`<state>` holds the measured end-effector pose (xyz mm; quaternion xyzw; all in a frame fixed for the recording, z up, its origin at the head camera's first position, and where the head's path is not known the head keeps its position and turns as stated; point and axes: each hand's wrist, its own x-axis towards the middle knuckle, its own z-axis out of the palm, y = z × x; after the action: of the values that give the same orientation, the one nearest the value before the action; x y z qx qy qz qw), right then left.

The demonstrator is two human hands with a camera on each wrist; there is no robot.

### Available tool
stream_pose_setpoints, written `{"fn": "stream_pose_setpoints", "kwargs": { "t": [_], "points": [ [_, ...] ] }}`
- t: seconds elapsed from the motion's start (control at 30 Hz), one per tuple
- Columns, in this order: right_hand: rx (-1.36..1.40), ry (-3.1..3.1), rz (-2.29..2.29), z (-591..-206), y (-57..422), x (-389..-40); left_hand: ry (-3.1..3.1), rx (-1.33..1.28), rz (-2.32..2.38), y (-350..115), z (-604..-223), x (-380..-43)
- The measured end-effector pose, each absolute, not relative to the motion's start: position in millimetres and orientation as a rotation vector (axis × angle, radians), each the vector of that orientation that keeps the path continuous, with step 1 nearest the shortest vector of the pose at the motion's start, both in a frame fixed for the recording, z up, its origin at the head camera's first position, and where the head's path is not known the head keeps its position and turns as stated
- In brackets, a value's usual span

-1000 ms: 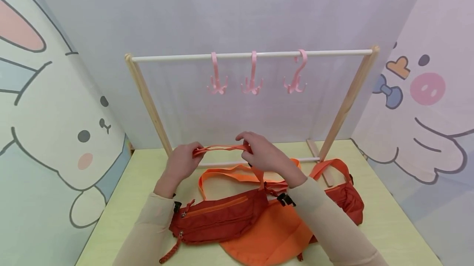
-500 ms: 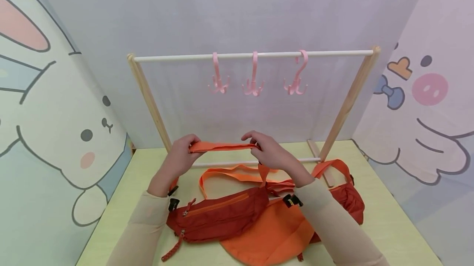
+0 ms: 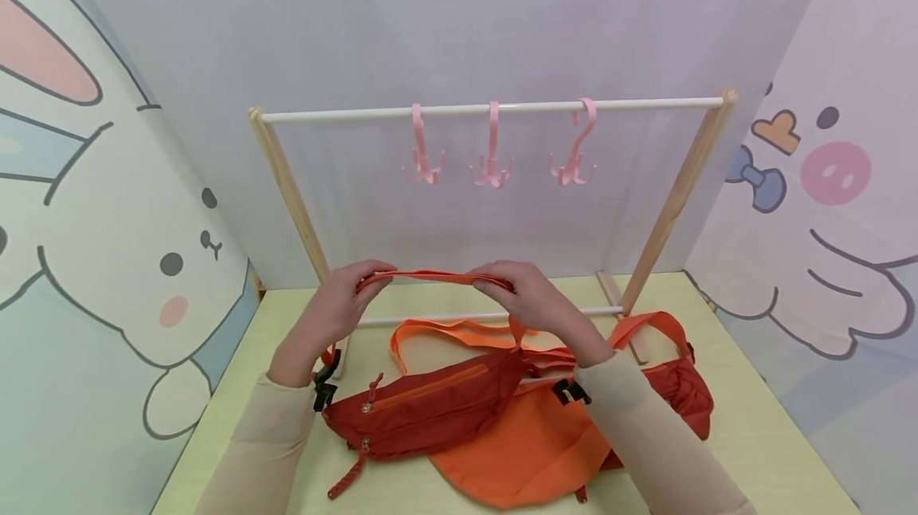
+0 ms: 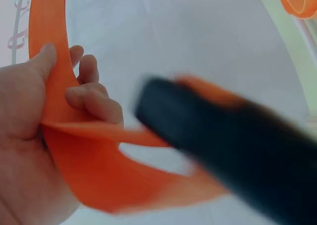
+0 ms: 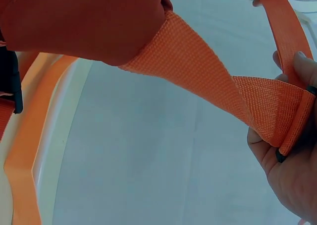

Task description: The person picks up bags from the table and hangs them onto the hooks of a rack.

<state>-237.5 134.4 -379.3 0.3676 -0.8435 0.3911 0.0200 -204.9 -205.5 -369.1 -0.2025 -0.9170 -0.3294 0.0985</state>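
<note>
An orange webbing strap (image 3: 430, 276) is stretched between my two hands above the table. My left hand (image 3: 331, 304) pinches its left end, thumb below and fingers above. My right hand (image 3: 529, 297) pinches the other end. Below them, a rust-red waist bag (image 3: 430, 405) with an orange zip lies tilted, its right end joined to webbing that rises to my right hand. A black buckle (image 3: 325, 395) hangs beside my left wrist. In the left wrist view, the strap (image 4: 48, 22) passes between thumb and fingers, and a blurred dark piece fills the foreground.
A rounded orange fabric piece (image 3: 523, 447) lies partly under the waist bag. Another red bag (image 3: 684, 395) lies at the right. Behind stands a rack with a white rail (image 3: 323, 116) and wooden posts. Three pink hooks, including the middle one (image 3: 492, 152), hang from it.
The strap between my hands has turned from a twisted band to a broad face, then nearly edge-on. My hands have spread slightly apart, and the left buckle has swung left.
</note>
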Motion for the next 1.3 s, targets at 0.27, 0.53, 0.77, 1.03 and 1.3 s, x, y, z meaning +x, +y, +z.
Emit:
{"fn": "stream_pose_setpoints", "kwargs": {
  "t": [0.27,0.53,0.77,1.03,1.3],
  "points": [
    [1.103,-2.524,1.23,-370,135,-231,-2.637,-0.631,-0.892,-204,-354,-192],
    [1.122,-2.395,1.21,-345,132,-221,-2.546,-0.586,-0.809,-196,-328,-177],
    [1.074,-2.326,1.179,-328,127,-222,-2.412,-0.601,-0.801,-192,-311,-182],
    [0.994,-2.232,1.131,-313,119,-232,-2.339,-0.532,-0.795,-186,-294,-192],
    [0.923,-2.151,1.096,-299,111,-244,-2.251,-0.474,-0.794,-178,-279,-205]
  ]
}}
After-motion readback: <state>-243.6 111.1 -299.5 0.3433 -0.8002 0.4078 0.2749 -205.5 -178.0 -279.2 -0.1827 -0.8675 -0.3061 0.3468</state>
